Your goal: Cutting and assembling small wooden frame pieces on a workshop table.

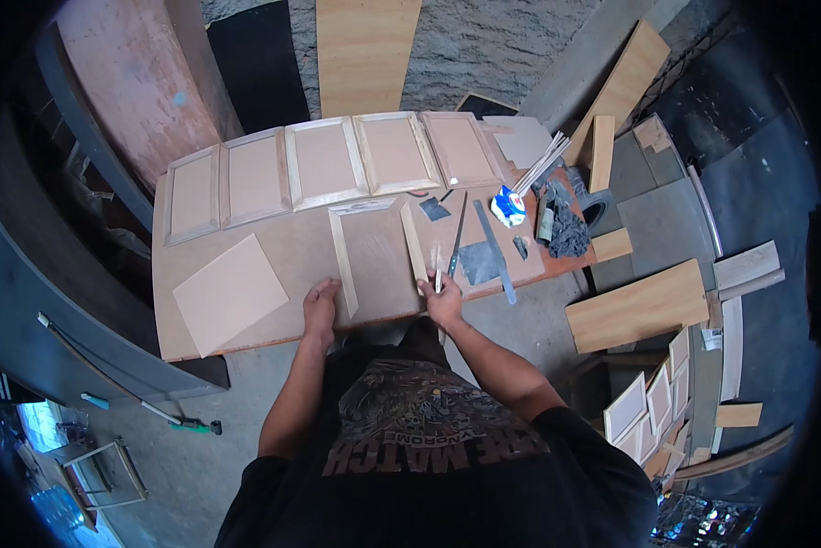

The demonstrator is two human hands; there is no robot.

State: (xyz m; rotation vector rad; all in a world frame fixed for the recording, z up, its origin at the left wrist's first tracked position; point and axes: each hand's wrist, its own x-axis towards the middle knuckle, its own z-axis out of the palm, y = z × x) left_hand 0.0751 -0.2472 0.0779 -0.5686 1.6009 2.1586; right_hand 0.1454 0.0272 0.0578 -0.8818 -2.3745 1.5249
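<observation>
Three sides of an unfinished wooden frame lie on the table before me: a left strip, a far strip and a right strip. The side toward me has no strip. My left hand is closed at the table's front edge, its fingertips close beside the left strip; what it holds, if anything, is hidden. Closed fingers of my right hand are at the near end of the right strip. A slim pale piece stands out above those fingers. Left of the frame lies a loose tan panel.
Several framed panels line the table's far edge. To the right lie a handsaw, a metal ruler, grey sandpaper, a blue-white packet, thin sticks and a dark rag. Boards stand beyond.
</observation>
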